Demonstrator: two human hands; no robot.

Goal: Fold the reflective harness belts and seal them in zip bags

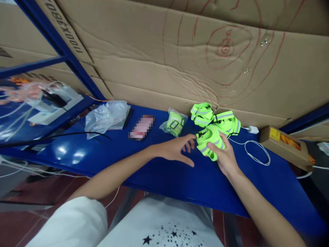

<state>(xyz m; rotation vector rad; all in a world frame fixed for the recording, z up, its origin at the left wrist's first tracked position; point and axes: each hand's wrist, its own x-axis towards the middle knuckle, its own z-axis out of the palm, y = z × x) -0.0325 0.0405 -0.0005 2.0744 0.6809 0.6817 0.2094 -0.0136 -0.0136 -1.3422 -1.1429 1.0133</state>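
Note:
My right hand (pixel 226 154) grips a folded bundle of neon-yellow reflective straps (pixel 209 140) with grey stripes, held over the blue table. Just left of it is my left hand (pixel 177 149), fingers apart and thumb spread, with nothing in it; its fingertips come close to the bundle, and I cannot tell whether they touch. Behind the held bundle lie more neon reflective straps, one coiled bundle (pixel 202 114) and another looser one (pixel 228 124). A clear plastic bag (pixel 174 122) with a neon strap bundle inside rests further left.
A blurred-out pink phone-like object (pixel 142 127) and clear plastic bags (pixel 106 116) lie left on the blue table (pixel 159 175). At right are a white cable (pixel 268 159), a charger (pixel 253 129) and an open cardboard box (pixel 288 147). A cardboard wall (pixel 144 68) stands behind.

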